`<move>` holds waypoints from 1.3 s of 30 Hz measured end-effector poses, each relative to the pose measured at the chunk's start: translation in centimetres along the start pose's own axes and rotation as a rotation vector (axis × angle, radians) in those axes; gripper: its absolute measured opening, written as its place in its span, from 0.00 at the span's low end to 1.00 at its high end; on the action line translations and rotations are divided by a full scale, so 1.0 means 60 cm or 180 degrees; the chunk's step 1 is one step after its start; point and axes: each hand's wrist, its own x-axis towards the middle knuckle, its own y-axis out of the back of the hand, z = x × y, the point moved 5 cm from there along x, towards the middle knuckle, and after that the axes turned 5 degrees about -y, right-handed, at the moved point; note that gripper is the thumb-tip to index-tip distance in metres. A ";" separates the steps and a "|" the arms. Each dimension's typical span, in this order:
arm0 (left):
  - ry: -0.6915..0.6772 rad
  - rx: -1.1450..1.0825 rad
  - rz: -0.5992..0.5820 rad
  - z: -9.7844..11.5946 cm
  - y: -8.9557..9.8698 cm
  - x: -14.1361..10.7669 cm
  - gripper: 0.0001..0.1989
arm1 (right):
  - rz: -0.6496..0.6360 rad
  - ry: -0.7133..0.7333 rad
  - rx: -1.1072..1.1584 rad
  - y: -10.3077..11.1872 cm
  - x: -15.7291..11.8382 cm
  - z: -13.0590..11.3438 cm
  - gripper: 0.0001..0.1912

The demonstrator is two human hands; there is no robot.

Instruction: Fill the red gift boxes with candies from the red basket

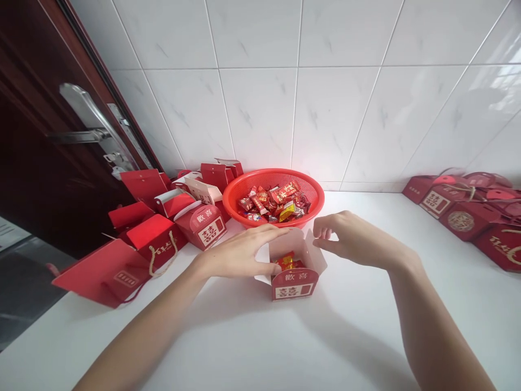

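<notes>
A small red gift box [293,278] with white double-happiness print stands on the white table with its top flaps up. Inside lie wrapped candies [287,262] in red and yellow. My left hand [242,252] spans the box's left side with fingers stretched toward the back flap and thumb over the opening near the front panel. The fingers are apart. On the other side, my right hand [345,236] is curled, with thumb and fingertips at the upper edge of the right flap. The left fingertips are partly hidden behind the flaps.
Behind the box, a red plastic basket [233,200] holds many wrapped candies. Open red gift boxes [152,239] crowd the left side. Closed red boxes [464,217] stand at the right. A tiled wall bounds the back; a dark door [32,136] is at left.
</notes>
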 end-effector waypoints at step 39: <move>0.0264 -0.0064 0.0694 0.023 -0.028 0.005 0.28 | -0.0995 0.0158 0.0483 -0.021 -0.012 -0.016 0.26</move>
